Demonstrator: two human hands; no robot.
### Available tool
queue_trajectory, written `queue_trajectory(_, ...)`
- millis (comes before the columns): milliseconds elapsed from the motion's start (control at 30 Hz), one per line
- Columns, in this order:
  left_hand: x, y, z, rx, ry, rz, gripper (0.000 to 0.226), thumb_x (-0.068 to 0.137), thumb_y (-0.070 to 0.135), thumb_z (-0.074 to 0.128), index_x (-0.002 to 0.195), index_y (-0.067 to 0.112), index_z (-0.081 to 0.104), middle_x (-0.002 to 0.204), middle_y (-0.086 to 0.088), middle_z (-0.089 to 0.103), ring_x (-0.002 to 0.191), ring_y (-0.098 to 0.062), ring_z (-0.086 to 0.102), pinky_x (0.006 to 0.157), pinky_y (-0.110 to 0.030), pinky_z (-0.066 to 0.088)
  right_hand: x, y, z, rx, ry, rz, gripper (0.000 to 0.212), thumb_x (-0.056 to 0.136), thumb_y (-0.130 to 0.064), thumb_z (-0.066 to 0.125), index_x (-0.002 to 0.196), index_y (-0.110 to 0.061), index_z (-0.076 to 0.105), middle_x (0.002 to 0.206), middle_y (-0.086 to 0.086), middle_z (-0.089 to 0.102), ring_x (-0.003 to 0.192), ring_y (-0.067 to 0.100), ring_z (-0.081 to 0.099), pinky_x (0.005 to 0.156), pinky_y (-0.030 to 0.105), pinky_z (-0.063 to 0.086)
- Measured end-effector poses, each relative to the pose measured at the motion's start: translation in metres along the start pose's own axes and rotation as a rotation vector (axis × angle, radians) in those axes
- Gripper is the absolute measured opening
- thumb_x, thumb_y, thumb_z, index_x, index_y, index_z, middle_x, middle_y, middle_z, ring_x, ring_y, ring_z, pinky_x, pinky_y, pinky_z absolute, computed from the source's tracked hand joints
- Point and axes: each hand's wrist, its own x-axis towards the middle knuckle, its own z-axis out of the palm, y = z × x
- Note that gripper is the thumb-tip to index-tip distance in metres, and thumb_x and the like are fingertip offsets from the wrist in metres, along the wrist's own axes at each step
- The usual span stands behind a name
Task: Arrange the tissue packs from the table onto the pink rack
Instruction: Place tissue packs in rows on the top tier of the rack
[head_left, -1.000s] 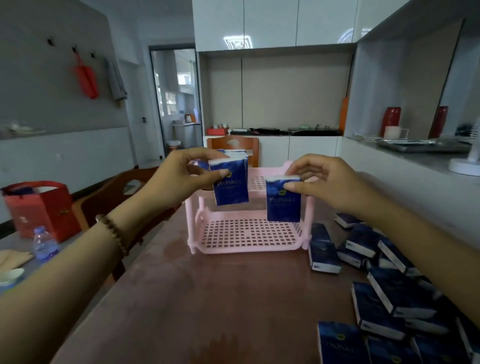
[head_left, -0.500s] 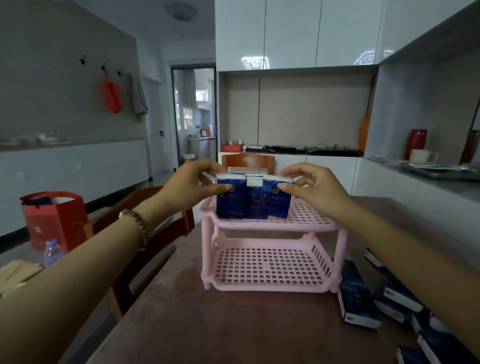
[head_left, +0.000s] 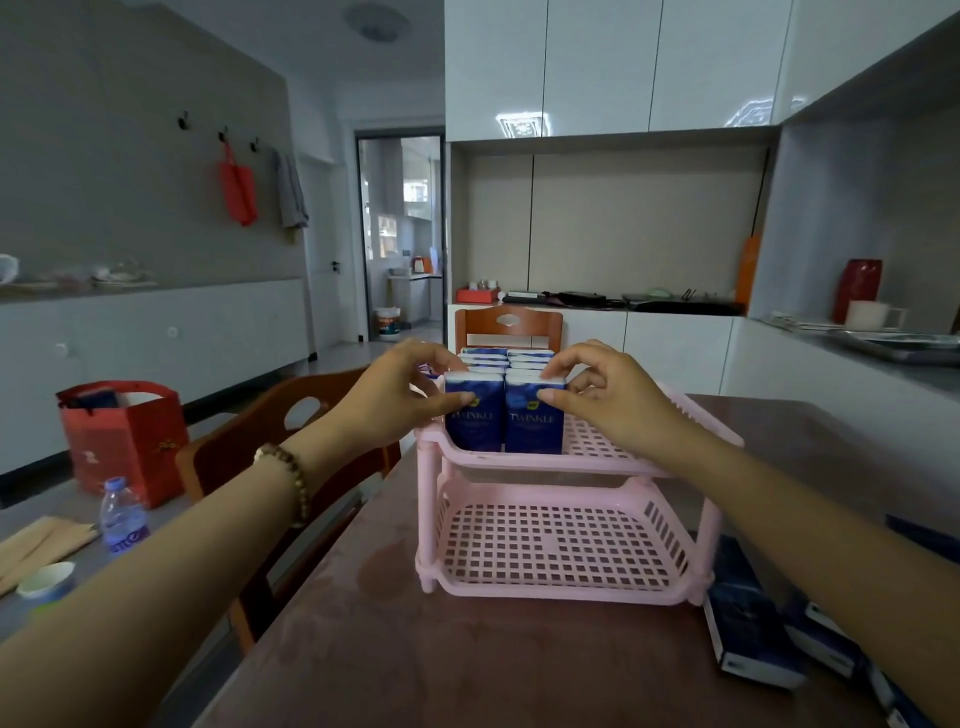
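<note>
Both packs (head_left: 474, 422) now on top tier (head_left: 602, 464)

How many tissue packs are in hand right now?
2: the left hand pinches the front-left pack, the right hand the front-right pack, both upright on the pink rack's top shelf. Packs behind are partly hidden.

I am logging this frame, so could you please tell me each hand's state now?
Left hand: pinching the front-left TWINKLE tissue pack on the upper tier of the pink rack.
Right hand: pinching the front-right TWINKLE tissue pack beside it.
</note>
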Motion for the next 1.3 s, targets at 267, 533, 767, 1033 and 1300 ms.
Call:
queue_trajectory(267, -0.011, 0.004, 0.000, 0.106, 0.056, 0.029, 0.039, 0.078, 0.034, 0.070, 0.113, 0.030, 0.056, 0.115, 0.007, 0.050, 0.087, -0.003, 0.055, 0.069, -0.012, 0.047, -0.009, 0.000, -0.004, -0.100, -0.044, -0.029, 0.027, 0.082, -0.024, 0.068, 0.105, -0.028, 0.054, 0.119, -0.007, 0.049, 0.090, 0.014, 0.059, 0.073, 0.018, 0.053)
queue_trajectory(533, -0.044, 0.041, 0.004, 0.204, 0.138, 0.110, 0.049, 0.081, 0.037, 0.067, 0.126, 0.030, 0.050, 0.135, 0.002, 0.045, 0.127, -0.014, 0.035, 0.104, -0.031, 0.033, -0.048, -0.022, -0.034, -0.186, -0.009, -0.001, 0.033, 0.082, -0.027, 0.066, 0.110, -0.034, 0.050, 0.126, -0.013, 0.047, 0.091, -0.001, 0.059, 0.069, 0.014, 0.049)
queue_trajectory(767, -0.116, 0.083, 0.072, -0.025, -0.218, 0.162, 0.045, 0.083, 0.046, 0.061, 0.125, 0.032, 0.051, 0.130, 0.014, 0.050, 0.121, -0.001, 0.042, 0.103, -0.022, 0.037, -0.152, -0.034, -0.062, -0.180, -0.299, 0.210, 0.036, 0.068, -0.050, 0.060, 0.103, -0.040, 0.057, 0.112, -0.021, 0.055, 0.097, -0.005, 0.059, 0.081, 0.021, 0.055)
queue_trajectory(1033, -0.182, 0.112, 0.144, -0.192, -0.698, -0.023, 0.070, 0.078, 0.062, 0.058, 0.138, 0.034, 0.038, 0.144, 0.012, 0.039, 0.127, -0.003, 0.038, 0.104, -0.024, 0.037, -0.270, -0.029, -0.085, -0.387, -0.443, 0.386, 0.063, 0.056, -0.088, 0.048, 0.107, -0.051, 0.055, 0.112, -0.028, 0.055, 0.104, -0.009, 0.052, 0.094, 0.022, 0.045)
queue_trajectory(1300, -0.205, 0.131, 0.148, -0.009, -1.018, 0.013, 0.099, 0.072, 0.061, 0.066, 0.146, 0.035, 0.006, 0.150, 0.011, 0.017, 0.137, -0.011, 0.024, 0.114, -0.032, 0.029, -0.312, -0.038, -0.075, -0.280, -0.350, 0.430, 0.057, 0.066, -0.072, 0.055, 0.117, -0.048, 0.054, 0.119, -0.032, 0.050, 0.116, -0.013, 0.043, 0.101, 0.019, 0.038)
